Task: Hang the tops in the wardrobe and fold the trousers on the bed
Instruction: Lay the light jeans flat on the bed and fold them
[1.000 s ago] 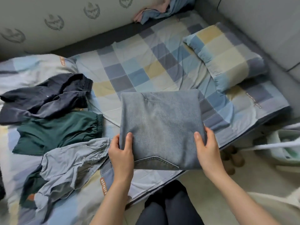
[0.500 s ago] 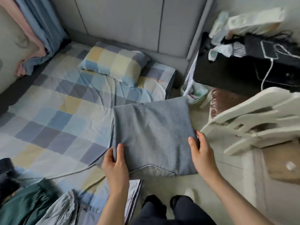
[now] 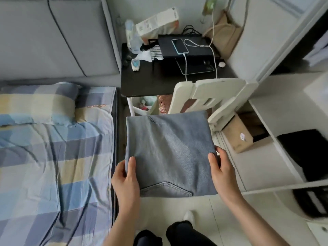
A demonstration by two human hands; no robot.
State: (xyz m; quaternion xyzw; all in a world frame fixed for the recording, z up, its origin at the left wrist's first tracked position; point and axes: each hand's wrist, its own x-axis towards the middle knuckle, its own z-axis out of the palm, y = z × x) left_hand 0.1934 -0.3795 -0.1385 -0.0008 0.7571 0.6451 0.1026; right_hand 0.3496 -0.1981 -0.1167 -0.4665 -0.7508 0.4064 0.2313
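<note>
A pair of grey-blue jeans (image 3: 168, 150), folded into a flat square, is held level above the floor between the bed and the shelves. My left hand (image 3: 126, 180) grips its near left corner, thumb on top. My right hand (image 3: 222, 172) grips its near right edge the same way. A back pocket seam shows at the near edge. The bed (image 3: 53, 157) with its checked sheet lies to the left. The other clothes are out of view.
A checked pillow (image 3: 35, 105) lies at the bed's head. A black side table (image 3: 159, 75) carries a phone on charge (image 3: 179, 46), a box and cables. A white chair (image 3: 209, 96) stands behind the jeans. White shelves (image 3: 276, 132) with a dark garment (image 3: 307, 153) are on the right.
I have turned right and carried the folded jeans off the bed. They now hang over the floor near the chair and shelves. Both hands keep the same hold.
</note>
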